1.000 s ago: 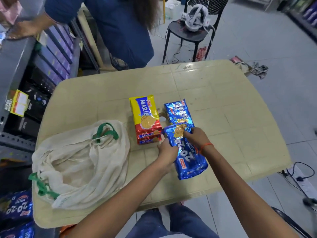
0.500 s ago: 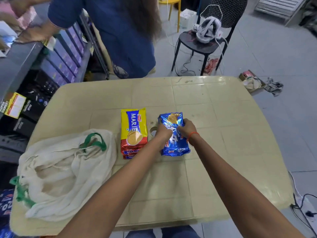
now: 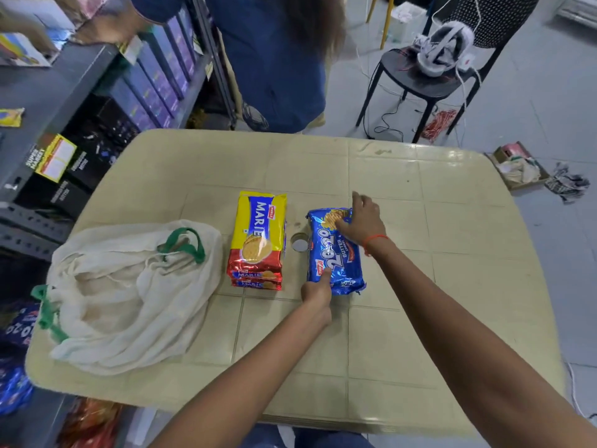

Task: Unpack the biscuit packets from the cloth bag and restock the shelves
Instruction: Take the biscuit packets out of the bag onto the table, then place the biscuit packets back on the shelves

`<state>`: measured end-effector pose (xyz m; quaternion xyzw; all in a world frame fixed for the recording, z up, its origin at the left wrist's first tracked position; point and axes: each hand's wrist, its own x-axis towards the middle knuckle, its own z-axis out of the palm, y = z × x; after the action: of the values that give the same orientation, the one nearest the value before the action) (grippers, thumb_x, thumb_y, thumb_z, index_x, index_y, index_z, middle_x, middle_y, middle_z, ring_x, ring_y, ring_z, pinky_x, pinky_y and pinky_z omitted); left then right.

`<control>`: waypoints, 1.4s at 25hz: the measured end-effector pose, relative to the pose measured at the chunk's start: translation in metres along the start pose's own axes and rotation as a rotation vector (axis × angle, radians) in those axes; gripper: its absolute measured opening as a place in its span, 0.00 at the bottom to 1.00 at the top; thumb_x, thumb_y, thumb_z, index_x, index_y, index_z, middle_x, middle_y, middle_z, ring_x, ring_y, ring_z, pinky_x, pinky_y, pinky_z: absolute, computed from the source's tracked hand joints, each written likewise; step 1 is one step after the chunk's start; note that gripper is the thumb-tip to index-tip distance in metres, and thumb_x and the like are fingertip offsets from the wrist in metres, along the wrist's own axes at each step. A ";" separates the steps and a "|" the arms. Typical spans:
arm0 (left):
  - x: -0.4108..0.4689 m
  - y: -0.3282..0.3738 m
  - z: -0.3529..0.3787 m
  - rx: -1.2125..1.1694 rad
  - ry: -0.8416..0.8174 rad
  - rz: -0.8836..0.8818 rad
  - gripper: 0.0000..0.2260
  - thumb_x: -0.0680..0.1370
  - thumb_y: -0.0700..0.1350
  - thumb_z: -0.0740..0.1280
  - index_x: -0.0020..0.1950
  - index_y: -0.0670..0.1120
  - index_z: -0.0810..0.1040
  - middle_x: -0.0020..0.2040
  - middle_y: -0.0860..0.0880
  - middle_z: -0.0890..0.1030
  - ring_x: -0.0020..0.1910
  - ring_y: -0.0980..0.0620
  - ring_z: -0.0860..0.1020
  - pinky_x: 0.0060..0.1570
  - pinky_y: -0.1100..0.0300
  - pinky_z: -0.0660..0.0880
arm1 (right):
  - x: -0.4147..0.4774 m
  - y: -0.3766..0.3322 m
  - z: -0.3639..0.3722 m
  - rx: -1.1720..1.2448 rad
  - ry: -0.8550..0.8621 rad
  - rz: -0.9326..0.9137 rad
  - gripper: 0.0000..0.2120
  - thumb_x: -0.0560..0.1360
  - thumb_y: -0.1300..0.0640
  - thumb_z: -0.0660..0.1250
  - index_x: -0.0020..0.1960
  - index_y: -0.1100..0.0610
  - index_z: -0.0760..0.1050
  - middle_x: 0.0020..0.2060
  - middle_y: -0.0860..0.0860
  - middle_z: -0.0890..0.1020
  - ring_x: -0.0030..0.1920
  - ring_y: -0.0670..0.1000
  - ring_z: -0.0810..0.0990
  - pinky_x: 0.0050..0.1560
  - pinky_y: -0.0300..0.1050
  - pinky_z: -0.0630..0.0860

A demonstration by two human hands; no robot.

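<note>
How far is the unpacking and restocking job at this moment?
Done: the Marie packets lie stacked on the table, out of the cloth bag. In hand: the left hand and right hand grip the ends of the blue 20-20 packets beside that stack. Left: both piles must go to the shelves. Whether the slack bag holds more is hidden.

One head-worn camera looks forward and down, close above the table point(image 3: 452, 227). Shelves point(image 3: 74, 88) stand left of the fingers point(image 3: 358, 202).

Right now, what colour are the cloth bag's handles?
Green handles on the cream cloth bag; head view shows them best.
</note>
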<state>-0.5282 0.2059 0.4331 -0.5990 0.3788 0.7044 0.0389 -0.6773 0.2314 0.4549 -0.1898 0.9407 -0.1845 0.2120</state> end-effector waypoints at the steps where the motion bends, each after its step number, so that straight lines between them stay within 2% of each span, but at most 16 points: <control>1: 0.003 -0.002 0.000 -0.039 -0.003 -0.010 0.20 0.76 0.48 0.69 0.63 0.37 0.74 0.57 0.41 0.80 0.49 0.46 0.77 0.49 0.56 0.75 | 0.008 -0.002 -0.005 -0.034 -0.065 -0.054 0.35 0.75 0.48 0.63 0.75 0.61 0.53 0.74 0.60 0.61 0.73 0.62 0.59 0.70 0.55 0.63; 4: 0.003 -0.008 0.000 -0.173 -0.015 -0.060 0.23 0.73 0.50 0.72 0.62 0.39 0.73 0.54 0.43 0.79 0.55 0.43 0.80 0.57 0.49 0.78 | 0.026 -0.002 -0.010 -0.084 -0.323 -0.046 0.29 0.77 0.43 0.58 0.71 0.60 0.63 0.68 0.62 0.71 0.65 0.61 0.71 0.62 0.50 0.70; 6: 0.006 -0.009 -0.003 -0.248 -0.064 -0.091 0.25 0.71 0.51 0.74 0.62 0.40 0.73 0.57 0.43 0.80 0.57 0.41 0.80 0.56 0.45 0.78 | 0.027 -0.002 -0.011 -0.093 -0.343 0.007 0.28 0.75 0.39 0.58 0.65 0.59 0.70 0.62 0.61 0.77 0.54 0.60 0.76 0.50 0.46 0.71; 9: 0.006 -0.006 -0.015 -0.296 -0.114 -0.093 0.24 0.71 0.52 0.74 0.62 0.42 0.73 0.58 0.44 0.80 0.52 0.41 0.80 0.49 0.44 0.78 | 0.016 0.006 -0.009 -0.076 -0.337 0.083 0.31 0.72 0.34 0.58 0.56 0.60 0.75 0.54 0.60 0.80 0.46 0.58 0.76 0.44 0.44 0.70; 13: 0.009 -0.005 -0.025 -0.268 -0.097 -0.011 0.23 0.71 0.49 0.74 0.62 0.46 0.72 0.58 0.43 0.82 0.49 0.41 0.83 0.47 0.34 0.77 | -0.018 0.041 0.001 0.186 -0.391 0.298 0.42 0.52 0.21 0.63 0.43 0.58 0.76 0.42 0.57 0.80 0.36 0.56 0.76 0.37 0.43 0.70; 15: 0.006 -0.010 -0.031 -0.209 -0.093 0.001 0.24 0.70 0.49 0.75 0.63 0.46 0.72 0.58 0.42 0.82 0.49 0.41 0.83 0.46 0.36 0.79 | -0.031 0.050 0.002 0.248 -0.408 0.326 0.44 0.48 0.21 0.65 0.45 0.59 0.76 0.39 0.56 0.80 0.34 0.55 0.77 0.35 0.42 0.70; 17: -0.002 -0.017 -0.040 -0.177 -0.075 0.044 0.30 0.65 0.54 0.77 0.63 0.46 0.72 0.59 0.43 0.81 0.49 0.42 0.83 0.46 0.38 0.80 | -0.047 0.041 -0.011 0.248 -0.448 0.315 0.43 0.52 0.24 0.67 0.49 0.60 0.78 0.39 0.55 0.82 0.33 0.54 0.80 0.33 0.41 0.74; 19: -0.032 -0.011 -0.053 -0.147 -0.072 0.109 0.36 0.59 0.60 0.78 0.62 0.48 0.70 0.59 0.45 0.80 0.51 0.44 0.83 0.49 0.43 0.81 | -0.063 0.021 -0.035 0.215 -0.471 0.296 0.42 0.55 0.25 0.68 0.52 0.60 0.78 0.43 0.55 0.84 0.37 0.54 0.83 0.37 0.43 0.78; 20: -0.051 -0.007 -0.063 -0.148 -0.086 0.145 0.35 0.61 0.60 0.77 0.62 0.49 0.69 0.59 0.47 0.80 0.52 0.45 0.82 0.50 0.46 0.81 | -0.075 0.006 -0.050 0.182 -0.482 0.280 0.42 0.54 0.25 0.68 0.50 0.60 0.78 0.43 0.55 0.84 0.37 0.52 0.83 0.39 0.44 0.80; 22: -0.081 0.002 -0.084 -0.171 -0.123 0.182 0.29 0.68 0.56 0.75 0.62 0.50 0.66 0.57 0.49 0.81 0.52 0.47 0.82 0.46 0.52 0.80 | -0.097 -0.026 -0.081 0.129 -0.482 0.207 0.38 0.50 0.29 0.67 0.43 0.60 0.76 0.36 0.54 0.82 0.29 0.49 0.82 0.36 0.45 0.81; 24: -0.111 0.013 -0.124 -0.164 -0.181 0.216 0.28 0.68 0.59 0.74 0.63 0.51 0.68 0.55 0.50 0.83 0.49 0.49 0.83 0.39 0.57 0.79 | -0.120 -0.062 -0.093 0.095 -0.459 0.134 0.32 0.58 0.33 0.67 0.44 0.62 0.76 0.33 0.55 0.81 0.25 0.51 0.81 0.37 0.49 0.82; 26: -0.129 0.022 -0.168 -0.146 -0.203 0.269 0.25 0.70 0.60 0.72 0.61 0.49 0.73 0.52 0.50 0.84 0.42 0.52 0.83 0.31 0.60 0.79 | -0.138 -0.099 -0.089 0.095 -0.444 0.070 0.30 0.68 0.36 0.66 0.49 0.64 0.78 0.37 0.58 0.84 0.33 0.57 0.84 0.44 0.54 0.83; 27: -0.137 0.028 -0.197 -0.151 -0.192 0.289 0.23 0.71 0.59 0.71 0.59 0.47 0.76 0.50 0.49 0.85 0.39 0.53 0.82 0.31 0.60 0.80 | -0.148 -0.123 -0.080 0.102 -0.440 0.046 0.31 0.68 0.34 0.66 0.49 0.63 0.79 0.39 0.58 0.86 0.37 0.59 0.85 0.47 0.56 0.83; 30: -0.150 0.038 -0.286 -0.183 -0.131 0.371 0.22 0.73 0.60 0.68 0.54 0.42 0.79 0.46 0.47 0.84 0.38 0.51 0.81 0.44 0.51 0.81 | -0.183 -0.201 -0.040 0.130 -0.410 -0.048 0.34 0.60 0.28 0.68 0.45 0.59 0.83 0.39 0.55 0.87 0.40 0.57 0.85 0.51 0.53 0.81; 33: -0.152 0.041 -0.375 -0.257 0.029 0.436 0.19 0.75 0.61 0.64 0.49 0.45 0.80 0.43 0.49 0.84 0.38 0.53 0.81 0.46 0.51 0.80 | -0.204 -0.278 0.013 0.178 -0.425 -0.193 0.39 0.58 0.25 0.65 0.46 0.59 0.83 0.42 0.55 0.87 0.44 0.57 0.86 0.56 0.54 0.79; 35: -0.151 0.039 -0.438 -0.326 0.177 0.483 0.20 0.75 0.62 0.63 0.43 0.46 0.80 0.45 0.48 0.85 0.42 0.49 0.83 0.49 0.49 0.80 | -0.221 -0.339 0.054 0.191 -0.480 -0.274 0.38 0.60 0.26 0.64 0.47 0.59 0.83 0.42 0.55 0.87 0.45 0.57 0.85 0.56 0.54 0.78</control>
<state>-0.1492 -0.0156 0.5863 -0.5489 0.3940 0.6899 -0.2598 -0.3722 0.0219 0.6265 -0.3325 0.8076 -0.2489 0.4186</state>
